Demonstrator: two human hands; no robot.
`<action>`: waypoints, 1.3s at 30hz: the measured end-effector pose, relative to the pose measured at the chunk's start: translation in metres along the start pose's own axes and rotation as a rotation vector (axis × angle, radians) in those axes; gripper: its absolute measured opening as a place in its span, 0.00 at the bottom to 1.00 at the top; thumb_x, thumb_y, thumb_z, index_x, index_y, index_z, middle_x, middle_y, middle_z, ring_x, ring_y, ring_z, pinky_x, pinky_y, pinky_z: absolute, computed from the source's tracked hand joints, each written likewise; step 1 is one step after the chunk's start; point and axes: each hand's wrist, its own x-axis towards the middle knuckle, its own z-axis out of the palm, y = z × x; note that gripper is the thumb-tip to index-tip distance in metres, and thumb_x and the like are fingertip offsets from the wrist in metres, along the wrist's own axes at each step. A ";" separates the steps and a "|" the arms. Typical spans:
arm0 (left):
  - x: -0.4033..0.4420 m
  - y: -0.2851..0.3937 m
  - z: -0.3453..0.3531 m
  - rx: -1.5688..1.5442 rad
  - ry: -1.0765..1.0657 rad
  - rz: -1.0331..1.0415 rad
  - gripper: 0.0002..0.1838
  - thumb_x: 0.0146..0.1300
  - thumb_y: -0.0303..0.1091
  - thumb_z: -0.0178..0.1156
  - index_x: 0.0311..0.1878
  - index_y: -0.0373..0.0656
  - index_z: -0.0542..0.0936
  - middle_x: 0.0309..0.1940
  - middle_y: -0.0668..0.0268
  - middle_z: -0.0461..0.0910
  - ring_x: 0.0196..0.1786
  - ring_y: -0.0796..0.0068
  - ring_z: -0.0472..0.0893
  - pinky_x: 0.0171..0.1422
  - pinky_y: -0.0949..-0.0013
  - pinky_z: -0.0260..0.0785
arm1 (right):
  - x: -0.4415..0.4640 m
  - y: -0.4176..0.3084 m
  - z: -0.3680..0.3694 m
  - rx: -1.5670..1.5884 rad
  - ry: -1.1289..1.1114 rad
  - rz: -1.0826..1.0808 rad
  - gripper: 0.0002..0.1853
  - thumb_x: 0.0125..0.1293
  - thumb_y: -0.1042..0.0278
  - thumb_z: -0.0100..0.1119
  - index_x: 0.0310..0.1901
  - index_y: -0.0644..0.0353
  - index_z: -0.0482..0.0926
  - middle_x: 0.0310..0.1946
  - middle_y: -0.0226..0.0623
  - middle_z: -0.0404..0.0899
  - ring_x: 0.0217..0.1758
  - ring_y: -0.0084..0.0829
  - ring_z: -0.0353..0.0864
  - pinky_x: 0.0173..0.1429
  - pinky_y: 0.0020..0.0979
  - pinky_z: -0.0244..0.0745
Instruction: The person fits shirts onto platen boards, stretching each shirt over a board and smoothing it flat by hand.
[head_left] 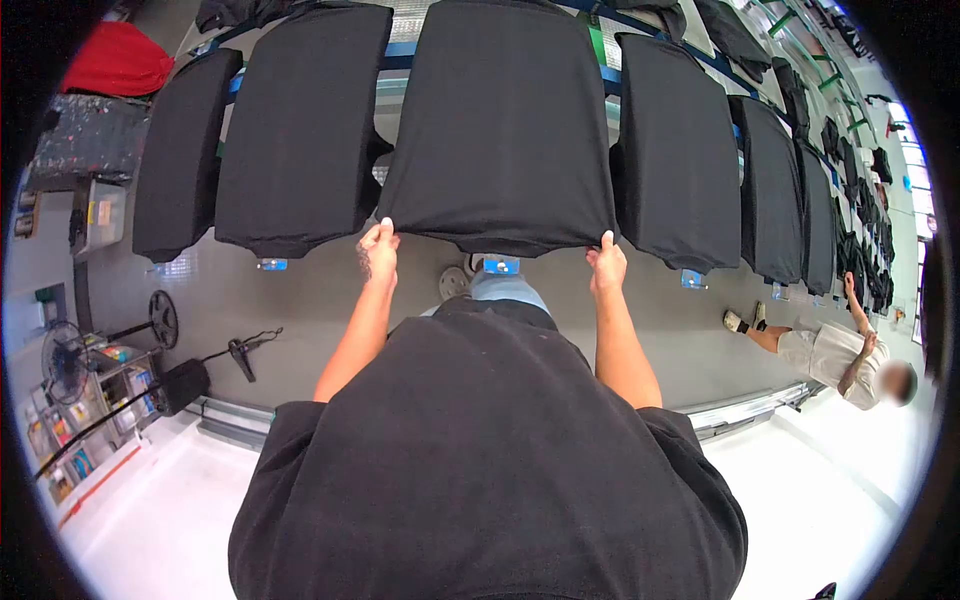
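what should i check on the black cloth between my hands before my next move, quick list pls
1. Left hand grip on the near corner of the black cloth: ok
2. Right hand grip on the other near corner: ok
3. Upper surface smooth: ok, no large creases visible
4. Near edge straight: not ok, it sags in folds between the hands
5. Underside free of creases: cannot tell, hidden
6. Other person apart from the cloth: ok

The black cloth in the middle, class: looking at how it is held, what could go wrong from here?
The middle black cloth is pinched near its lower corners by the left hand and right hand; an uneven pull might skew it. Its lower edge is wavy between them, so creases could remain. The right-hand neighbouring black cloth sits close by and might get brushed.
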 end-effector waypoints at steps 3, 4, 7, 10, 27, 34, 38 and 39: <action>0.000 -0.006 -0.001 -0.201 -0.044 -0.037 0.13 0.73 0.41 0.64 0.38 0.41 0.83 0.34 0.70 0.82 0.37 0.78 0.79 0.46 0.69 0.74 | 0.007 0.009 -0.005 0.144 -0.031 0.049 0.20 0.76 0.50 0.57 0.39 0.61 0.78 0.32 0.33 0.79 0.28 0.26 0.77 0.37 0.30 0.74; 0.000 -0.008 -0.003 -0.196 -0.042 -0.039 0.13 0.73 0.41 0.64 0.38 0.41 0.83 0.34 0.70 0.82 0.37 0.78 0.79 0.46 0.69 0.74 | 0.008 0.012 -0.006 0.219 -0.057 0.067 0.19 0.76 0.50 0.57 0.36 0.60 0.78 0.30 0.32 0.78 0.28 0.26 0.76 0.37 0.30 0.73; -0.001 -0.009 -0.004 -0.280 -0.071 -0.045 0.12 0.72 0.42 0.64 0.41 0.43 0.83 0.35 0.70 0.83 0.38 0.77 0.80 0.48 0.69 0.74 | 0.007 0.012 -0.009 0.261 -0.098 0.073 0.18 0.76 0.51 0.58 0.37 0.60 0.77 0.28 0.31 0.76 0.27 0.27 0.75 0.36 0.32 0.72; 0.001 -0.009 -0.008 -0.225 -0.088 -0.069 0.13 0.72 0.43 0.64 0.42 0.42 0.83 0.36 0.69 0.83 0.39 0.77 0.80 0.50 0.68 0.74 | 0.010 0.016 -0.015 0.218 -0.131 0.088 0.18 0.76 0.50 0.58 0.37 0.58 0.75 0.30 0.31 0.77 0.28 0.27 0.76 0.38 0.32 0.74; -0.005 -0.014 0.001 -0.334 -0.049 -0.422 0.24 0.75 0.51 0.58 0.56 0.37 0.77 0.48 0.59 0.79 0.48 0.63 0.82 0.57 0.59 0.77 | -0.002 0.024 -0.011 0.254 -0.192 0.181 0.18 0.79 0.51 0.51 0.37 0.56 0.74 0.27 0.31 0.75 0.34 0.31 0.78 0.46 0.36 0.75; -0.016 -0.009 0.007 -0.501 -0.168 -0.481 0.19 0.75 0.49 0.58 0.54 0.43 0.76 0.46 0.64 0.79 0.51 0.67 0.79 0.62 0.57 0.74 | 0.000 0.026 -0.011 0.346 -0.213 0.215 0.17 0.81 0.55 0.49 0.35 0.56 0.73 0.24 0.30 0.73 0.30 0.30 0.77 0.44 0.34 0.75; -0.011 -0.011 0.004 -0.390 -0.132 -0.447 0.16 0.76 0.47 0.58 0.54 0.45 0.76 0.44 0.64 0.79 0.44 0.67 0.81 0.54 0.59 0.77 | 0.005 0.024 -0.012 0.350 -0.205 0.245 0.16 0.81 0.56 0.49 0.35 0.56 0.73 0.24 0.29 0.73 0.30 0.29 0.77 0.42 0.33 0.76; -0.012 -0.007 0.006 -0.334 -0.109 -0.441 0.16 0.76 0.46 0.58 0.54 0.45 0.76 0.44 0.64 0.79 0.41 0.67 0.81 0.51 0.60 0.78 | 0.007 0.024 -0.012 0.330 -0.222 0.251 0.16 0.81 0.56 0.49 0.35 0.56 0.73 0.24 0.29 0.73 0.30 0.28 0.76 0.42 0.32 0.76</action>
